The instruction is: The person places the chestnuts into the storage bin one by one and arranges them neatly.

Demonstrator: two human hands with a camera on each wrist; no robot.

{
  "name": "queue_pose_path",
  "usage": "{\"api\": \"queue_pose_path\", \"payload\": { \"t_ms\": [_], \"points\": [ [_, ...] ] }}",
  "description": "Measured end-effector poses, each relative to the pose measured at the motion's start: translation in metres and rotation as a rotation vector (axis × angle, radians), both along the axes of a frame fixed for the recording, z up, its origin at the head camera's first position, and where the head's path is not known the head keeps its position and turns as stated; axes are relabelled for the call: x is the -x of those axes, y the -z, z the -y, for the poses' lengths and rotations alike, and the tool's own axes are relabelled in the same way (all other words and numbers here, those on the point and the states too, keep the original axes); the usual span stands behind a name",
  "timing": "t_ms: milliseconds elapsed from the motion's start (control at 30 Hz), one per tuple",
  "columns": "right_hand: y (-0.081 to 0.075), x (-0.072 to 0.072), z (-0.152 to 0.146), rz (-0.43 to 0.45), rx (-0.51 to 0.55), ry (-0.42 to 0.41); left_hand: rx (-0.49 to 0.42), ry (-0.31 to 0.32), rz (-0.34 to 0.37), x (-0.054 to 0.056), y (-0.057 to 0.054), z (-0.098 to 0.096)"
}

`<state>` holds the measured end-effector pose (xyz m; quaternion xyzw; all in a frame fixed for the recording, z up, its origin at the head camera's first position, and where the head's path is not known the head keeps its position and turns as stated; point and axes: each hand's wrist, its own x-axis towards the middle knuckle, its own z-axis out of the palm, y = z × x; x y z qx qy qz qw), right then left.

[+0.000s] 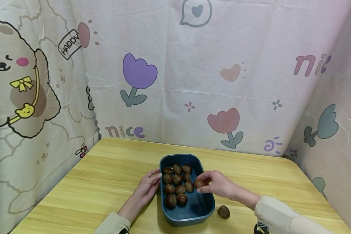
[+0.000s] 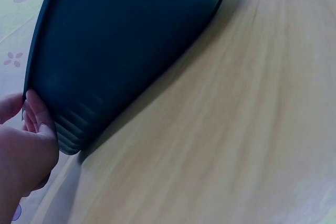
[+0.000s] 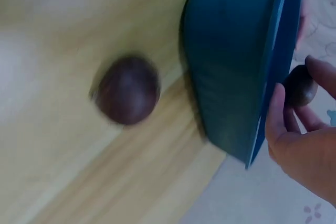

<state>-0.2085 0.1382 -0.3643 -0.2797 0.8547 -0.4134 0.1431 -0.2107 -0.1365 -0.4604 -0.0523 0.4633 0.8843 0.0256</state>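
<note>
A deep blue rectangular box [image 1: 190, 211] stands on the table, with several brown chestnuts [image 1: 177, 179] set in rough rows inside, mostly to its left. My left hand [image 1: 147, 188] holds the box's left rim; in the left wrist view its fingers [image 2: 41, 111] lie against the outer wall with the thumb over the edge. Between thumb and fingers, my right hand [image 1: 219, 185] pinches a single chestnut [image 3: 301, 86] over the box's right side. Another chestnut [image 1: 223, 212] lies on the table just right of the box, below the right forearm.
The light wood-grain table [image 1: 105, 182] extends to both sides of the box. A patterned cloth [image 1: 187, 71] hangs behind the table and along both sides. A small dark item [image 1: 261, 228] shows at the right sleeve.
</note>
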Motion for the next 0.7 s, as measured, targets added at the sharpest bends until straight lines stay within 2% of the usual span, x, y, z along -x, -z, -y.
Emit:
{"api": "queue_pose_path", "payload": {
  "t_ms": [133,233,467,700],
  "points": [
    [0.001,-0.004,0.008,0.119,0.058,0.052,0.003,0.0,0.0,0.001,0.001,0.0],
    [0.001,-0.007,0.016,0.176,0.068,0.089,0.006,-0.004,0.005,0.001,0.001,0.0],
    [0.007,-0.008,0.035,0.195,0.032,0.175,0.01,-0.017,0.011,-0.001,0.001,0.003],
    [0.016,-0.01,0.048,0.221,-0.036,0.276,0.006,0.001,0.006,-0.001,-0.002,0.001]
  ]
}}
